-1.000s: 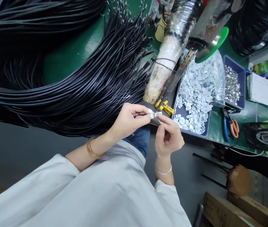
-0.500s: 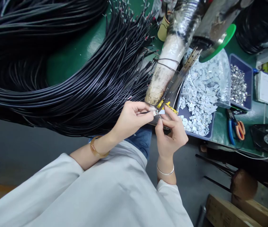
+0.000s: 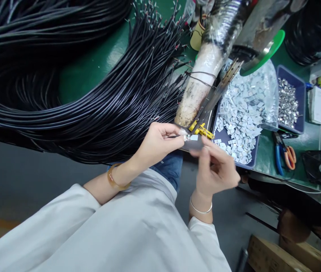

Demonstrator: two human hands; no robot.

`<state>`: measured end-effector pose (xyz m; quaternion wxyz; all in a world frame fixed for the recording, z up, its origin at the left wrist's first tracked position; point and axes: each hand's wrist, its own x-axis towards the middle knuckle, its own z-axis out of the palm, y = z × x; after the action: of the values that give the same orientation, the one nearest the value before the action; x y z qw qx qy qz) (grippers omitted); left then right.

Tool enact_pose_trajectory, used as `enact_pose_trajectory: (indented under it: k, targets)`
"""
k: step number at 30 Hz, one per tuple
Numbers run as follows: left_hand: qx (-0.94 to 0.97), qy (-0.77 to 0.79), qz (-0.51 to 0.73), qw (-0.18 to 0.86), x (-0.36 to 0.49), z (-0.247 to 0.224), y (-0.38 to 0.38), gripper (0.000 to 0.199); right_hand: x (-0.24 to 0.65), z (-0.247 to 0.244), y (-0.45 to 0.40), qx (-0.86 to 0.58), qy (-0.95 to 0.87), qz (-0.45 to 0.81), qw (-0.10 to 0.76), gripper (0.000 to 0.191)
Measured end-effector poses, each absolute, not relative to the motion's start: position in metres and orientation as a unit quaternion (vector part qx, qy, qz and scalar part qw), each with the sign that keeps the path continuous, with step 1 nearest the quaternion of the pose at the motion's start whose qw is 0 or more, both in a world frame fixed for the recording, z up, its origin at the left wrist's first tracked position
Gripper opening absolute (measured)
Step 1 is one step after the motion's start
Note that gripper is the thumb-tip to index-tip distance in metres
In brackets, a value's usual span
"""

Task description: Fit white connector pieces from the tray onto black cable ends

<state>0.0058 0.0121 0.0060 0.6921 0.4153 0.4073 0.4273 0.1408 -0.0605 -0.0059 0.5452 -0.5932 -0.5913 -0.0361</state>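
My left hand is closed in a pinch on a thin black cable, near its light-coloured end. Just beyond those fingertips lies a small pale square piece, beside a yellow fixture below a dark metal bar. My right hand is to the right of the cable end and apart from it. Its fingertips are smeared by motion, so whether they hold anything cannot be made out. Behind my left hand spreads a large bundle of black cables with stripped ends.
A stained, plastic-wrapped duct hangs over the work spot. Right of it stand a tray of pale square pieces and a blue bin of small metal parts. Pliers lie near the table edge; cardboard boxes sit below.
My right hand has pulled away from the cable end, moving right and toward me. My left hand keeps its pinch at nearly the same place. The yellow fixture shows more fully.
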Motion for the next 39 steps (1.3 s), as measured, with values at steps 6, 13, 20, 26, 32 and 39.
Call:
enact_pose_trajectory:
  k: [6,13,20,26,32,39]
  targets:
    - [0.427,0.414,0.420,0.686,0.005,0.010,0.009,0.004,0.146,-0.005,-0.064,-0.582,-0.527,-0.028,0.619,0.012]
    - [0.403,0.414,0.424,0.697,0.007,0.005,0.010,0.009,0.144,-0.021,-0.066,-0.606,-0.623,-0.011,0.495,0.018]
    - [0.411,0.414,0.443,0.681,0.007,0.005,0.009,0.006,0.140,-0.013,-0.057,-0.601,-0.654,-0.055,0.456,0.015]
    - [0.428,0.422,0.430,0.675,0.005,0.006,0.009,0.005,0.137,-0.017,-0.058,-0.608,-0.597,-0.031,0.523,0.014]
    - [0.432,0.426,0.423,0.673,0.006,0.005,0.009,0.002,0.153,-0.007,-0.058,-0.504,-0.486,0.045,0.713,0.025]
    - [0.488,0.431,0.408,0.640,0.003,0.004,0.004,0.006,0.146,-0.013,-0.064,-0.593,-0.592,-0.010,0.546,0.014]
